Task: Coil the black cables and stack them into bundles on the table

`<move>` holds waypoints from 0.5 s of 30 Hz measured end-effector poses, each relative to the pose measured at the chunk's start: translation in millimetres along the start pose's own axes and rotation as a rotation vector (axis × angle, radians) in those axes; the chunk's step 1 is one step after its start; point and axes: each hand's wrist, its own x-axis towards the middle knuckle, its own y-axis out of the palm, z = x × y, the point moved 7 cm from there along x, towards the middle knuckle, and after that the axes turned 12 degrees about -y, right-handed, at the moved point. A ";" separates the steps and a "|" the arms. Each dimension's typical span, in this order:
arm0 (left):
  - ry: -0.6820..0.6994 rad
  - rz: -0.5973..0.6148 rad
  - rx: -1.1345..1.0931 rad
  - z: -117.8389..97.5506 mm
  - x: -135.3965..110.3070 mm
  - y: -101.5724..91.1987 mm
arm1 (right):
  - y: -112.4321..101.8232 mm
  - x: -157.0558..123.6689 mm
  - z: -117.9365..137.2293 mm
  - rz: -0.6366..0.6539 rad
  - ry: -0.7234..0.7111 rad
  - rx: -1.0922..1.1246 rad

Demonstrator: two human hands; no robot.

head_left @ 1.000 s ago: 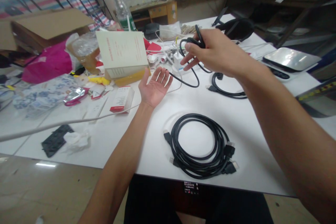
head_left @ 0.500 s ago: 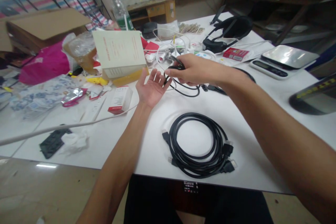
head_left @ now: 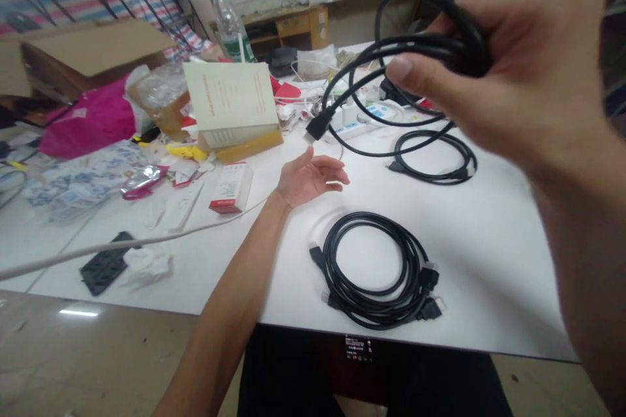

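Raised close to the camera at the upper right, my right hand [head_left: 508, 71] is closed around a loosely looped black cable [head_left: 352, 65]. One plug end of that cable dangles at the left, above the table. My left hand [head_left: 313, 177] rests over the table with palm turned up and fingers apart, holding nothing. In front of me lies a coil of black cables [head_left: 374, 313] with several plug ends showing, apart from both hands. Farther back, a smaller coiled black cable [head_left: 435, 177] lies flat beneath the raised hand.
A white table [head_left: 484, 273] carries a red-and-white box [head_left: 231, 189], a cream carton [head_left: 232, 101], a white power strip [head_left: 349, 127] and a black tray [head_left: 105, 267] beside crumpled tissue. A pale cord [head_left: 147, 238] crosses the left side. Pink bag [head_left: 92, 117] and cardboard box sit at the back left.
My right hand has lifted the looped cable up and right, toward the camera. My left hand has parted from it and shifted slightly right and down. The smaller coil now shows fully.
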 end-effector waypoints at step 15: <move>-0.221 -0.012 -0.089 27.8 24.3 3.7 | 122.9 -145.9 -49.7 0.399 -0.113 -0.188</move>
